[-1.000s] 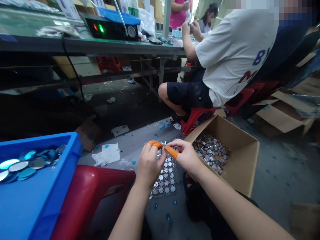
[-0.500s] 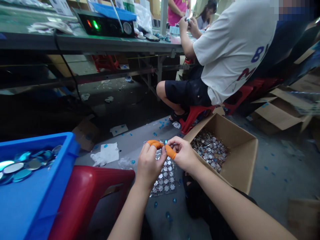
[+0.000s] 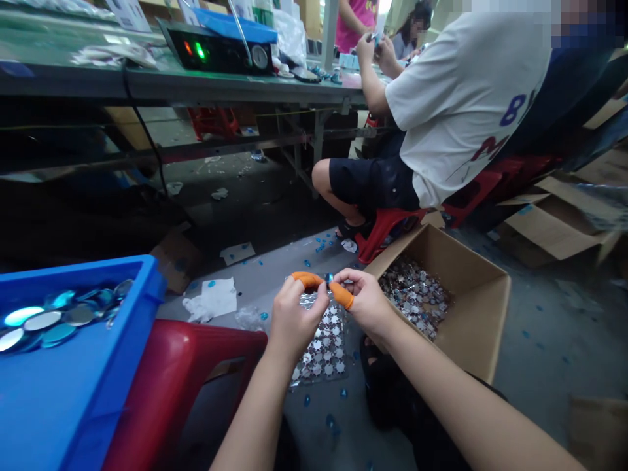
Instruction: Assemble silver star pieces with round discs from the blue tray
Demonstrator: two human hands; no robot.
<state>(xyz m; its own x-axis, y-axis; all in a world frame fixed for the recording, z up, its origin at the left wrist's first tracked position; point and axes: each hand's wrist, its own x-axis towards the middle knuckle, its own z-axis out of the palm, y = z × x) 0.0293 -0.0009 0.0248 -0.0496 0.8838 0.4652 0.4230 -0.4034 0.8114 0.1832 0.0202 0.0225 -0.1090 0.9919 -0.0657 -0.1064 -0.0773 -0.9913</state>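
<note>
Pinching a small blue piece (image 3: 329, 279) between orange finger cots (image 3: 307, 280), we hold our left hand (image 3: 298, 319) and right hand (image 3: 366, 306) together above a shiny sheet of star-shaped pieces (image 3: 321, 347) on the floor (image 3: 549, 366), just beside a cardboard box (image 3: 478, 314).

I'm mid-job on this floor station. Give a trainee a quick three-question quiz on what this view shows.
1. Which wears an orange finger cover: the left hand, the right hand, or both?
2. True or false: the blue crate holds round, shiny discs.
3. What fills the cardboard box?

Key: 1. Both. 2. True. 3. Small silver star-shaped pieces.
</note>
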